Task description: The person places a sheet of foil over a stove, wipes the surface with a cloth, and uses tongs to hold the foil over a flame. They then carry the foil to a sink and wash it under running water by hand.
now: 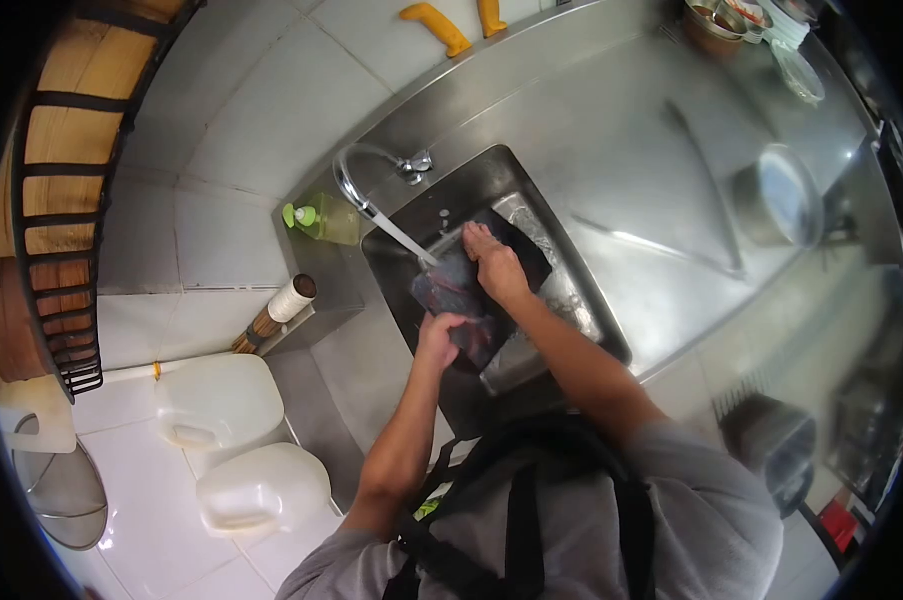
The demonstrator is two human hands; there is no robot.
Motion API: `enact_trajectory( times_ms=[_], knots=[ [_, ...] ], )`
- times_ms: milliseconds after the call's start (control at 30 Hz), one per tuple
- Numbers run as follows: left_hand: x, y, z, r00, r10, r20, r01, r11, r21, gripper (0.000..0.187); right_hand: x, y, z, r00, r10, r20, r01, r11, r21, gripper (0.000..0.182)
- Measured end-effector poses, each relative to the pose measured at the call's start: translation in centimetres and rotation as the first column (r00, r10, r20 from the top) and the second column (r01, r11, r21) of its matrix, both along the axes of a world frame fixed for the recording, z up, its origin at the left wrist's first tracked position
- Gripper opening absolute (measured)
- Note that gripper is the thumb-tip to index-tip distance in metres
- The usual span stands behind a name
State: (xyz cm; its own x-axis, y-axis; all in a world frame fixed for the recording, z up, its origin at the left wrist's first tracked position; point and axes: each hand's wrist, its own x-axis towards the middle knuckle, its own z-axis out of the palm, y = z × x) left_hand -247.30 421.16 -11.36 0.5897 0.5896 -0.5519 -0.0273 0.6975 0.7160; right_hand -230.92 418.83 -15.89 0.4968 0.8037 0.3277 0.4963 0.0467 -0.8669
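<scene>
A dark, flat rectangular piece (pixel 477 340) with reddish marks is held tilted over the sink (pixel 597 330). Water runs from the curved faucet (pixel 350 180) onto its upper left part. My left hand (pixel 440 338) grips its lower left edge, thumb on top and the other fingers hidden beneath. Pressed flat on the upper part is my right hand (pixel 494 262), its fingers stretched out and close together. Under the piece, a clear or metal tray (pixel 532 365) with water in it partly shows.
A green-topped soap bottle (pixel 327 218) stands left of the faucet. A brush (pixel 277 312) leans at the sink unit's left edge. White jugs (pixel 222 400) are at lower left. On the steel counter (pixel 612 120) are a round metal pot (pixel 780 195) and bowls (pixel 717 20).
</scene>
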Motion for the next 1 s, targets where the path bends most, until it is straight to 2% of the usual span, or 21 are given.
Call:
enact_trajectory(
  times_ms=[33, 67, 100, 133, 167, 233, 267, 300, 367, 433, 500, 567, 633, 700, 733, 800, 900, 967, 1000],
  knots=[
    [-0.3, -0.1, -0.3, 1.000, -0.004, -0.004, 0.004, 1.000, 0.004, 0.051, -0.1, 0.3, 0.0, 0.999, -0.047, 0.009, 0.047, 0.999, -0.003, 0.043],
    [-0.4, -0.3, -0.8, 0.998, 0.054, 0.034, -0.054, 0.999, 0.002, 0.051, -1.4, -0.1, 0.8, 1.000, -0.020, 0.022, 0.019, 0.999, 0.033, 0.041],
    [-0.2, -0.1, -1.4, 0.990, 0.114, 0.082, -0.115, 0.993, -0.004, 0.051, -2.9, -0.9, 1.6, 0.999, 0.009, 0.045, -0.012, 0.998, 0.069, 0.040],
    [-0.2, 0.1, -1.5, 0.985, 0.154, 0.081, -0.153, 0.988, -0.015, 0.050, -4.0, -1.9, 2.4, 0.991, 0.111, 0.068, -0.117, 0.990, 0.083, 0.039],
    [-0.3, 0.3, -1.5, 0.985, 0.153, 0.082, -0.153, 0.988, -0.015, 0.050, -3.7, -1.9, 2.3, 0.991, 0.111, 0.069, -0.116, 0.990, 0.083, 0.039],
    [-0.9, 0.9, -1.7, 0.991, 0.106, 0.087, -0.107, 0.994, 0.006, 0.048, -2.7, -2.1, 2.0, 0.965, 0.236, 0.113, -0.249, 0.962, 0.110, 0.040],
    [-1.8, 1.6, -1.5, 0.987, -0.042, 0.158, 0.044, 0.999, -0.008, 0.043, -2.3, -1.2, 1.3, 0.973, 0.162, 0.167, -0.185, 0.974, 0.130, 0.043],
    [-1.7, 1.2, -1.9, 0.986, -0.042, 0.159, 0.044, 0.999, -0.010, 0.043, -1.3, -0.2, 0.5, 0.972, 0.163, 0.168, -0.186, 0.974, 0.128, 0.043],
    [-0.7, -0.7, -0.2, 0.982, 0.158, 0.108, -0.164, 0.985, 0.049, 0.038, 0.0, 1.2, 0.2, 0.992, 0.015, 0.126, -0.009, 0.999, -0.044, 0.045],
    [-1.8, -0.1, -1.3, 0.980, 0.182, 0.084, -0.184, 0.983, 0.018, 0.039, -0.6, -0.2, 0.6, 0.990, 0.017, 0.143, -0.013, 0.999, -0.031, 0.048],
    [-2.5, 0.7, -2.2, 0.974, 0.215, 0.070, -0.214, 0.977, -0.016, 0.039, -3.1, -3.4, 1.2, 0.982, 0.093, 0.166, -0.082, 0.994, -0.070, 0.047],
    [-2.9, 1.3, -2.2, 0.969, 0.208, 0.130, -0.202, 0.978, -0.057, 0.035, -3.1, -3.4, 1.7, 0.976, 0.114, 0.184, -0.099, 0.991, -0.088, 0.047],
    [-3.2, 1.3, -1.9, 0.978, 0.192, 0.078, -0.186, 0.980, -0.078, 0.032, -2.9, -3.1, 1.4, 0.974, 0.133, 0.185, -0.110, 0.985, -0.129, 0.046],
    [-2.6, 1.3, -2.0, 0.985, 0.169, 0.039, -0.166, 0.983, -0.085, 0.030, -0.5, 0.5, 1.1, 0.966, 0.001, 0.259, 0.003, 1.000, -0.015, 0.046],
    [-3.0, 1.3, -2.3, 0.985, 0.164, 0.057, -0.160, 0.984, -0.082, 0.030, -0.7, 0.2, 1.2, 0.968, 0.005, 0.252, -0.001, 1.000, -0.017, 0.046],
    [-3.7, 1.7, -2.6, 0.986, 0.150, 0.076, -0.144, 0.987, -0.073, 0.029, -0.6, 0.0, 1.7, 0.974, 0.141, 0.175, -0.124, 0.987, -0.103, 0.045],
    [-4.2, 2.1, -2.6, 0.967, 0.232, 0.108, -0.220, 0.969, -0.112, 0.028, -3.6, -4.0, 1.1, 0.964, 0.158, 0.215, -0.156, 0.987, -0.026, 0.044],
    [-3.7, 1.9, -2.1, 0.977, 0.171, 0.126, -0.159, 0.982, -0.099, 0.028, -3.2, -3.4, 1.4, 0.966, 0.131, 0.222, -0.128, 0.991, -0.029, 0.042],
    [-3.8, 1.5, -2.0, 0.978, 0.174, 0.118, -0.162, 0.981, -0.108, 0.028, -2.3, -2.0, 1.8, 0.972, 0.065, 0.227, -0.066, 0.998, -0.007, 0.041]
  ],
)
